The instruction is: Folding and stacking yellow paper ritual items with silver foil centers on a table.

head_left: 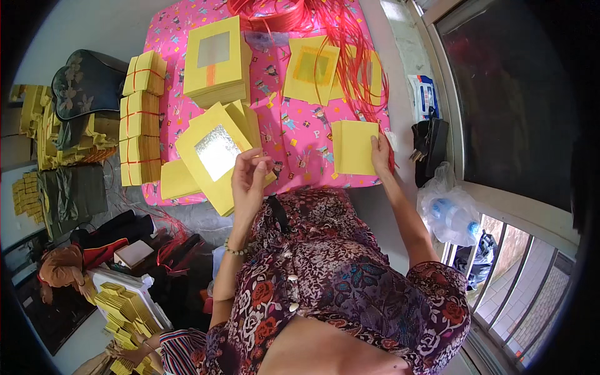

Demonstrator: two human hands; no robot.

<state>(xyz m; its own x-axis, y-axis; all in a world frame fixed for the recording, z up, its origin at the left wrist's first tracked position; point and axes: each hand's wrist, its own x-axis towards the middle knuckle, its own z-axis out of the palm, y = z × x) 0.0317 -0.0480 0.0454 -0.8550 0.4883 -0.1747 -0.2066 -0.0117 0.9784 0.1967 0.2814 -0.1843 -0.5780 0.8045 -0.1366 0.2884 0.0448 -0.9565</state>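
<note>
My right hand (381, 156) grips the right edge of a small stack of yellow paper sheets (359, 149) near the table's front right, its thumb on top. Red strands show beside that hand. My left hand (251, 175) is raised with loosely bent fingers, and I see nothing in it. Just left of it, a yellow sheet with a shiny silver square (217, 145) lies askew on other yellow sheets. Behind these stands a tall, neat stack of yellow paper (222, 81) with a silver and orange patch on top.
A pink patterned cover (294, 140) spreads over the table. Bundles tied with red strips (139, 114) line its left edge. Red strips (350, 69) trail over yellow sheets at the back right. At lower left, another person's hand (128, 353) is beside yellow bundles. A barred window (519, 281) stands right.
</note>
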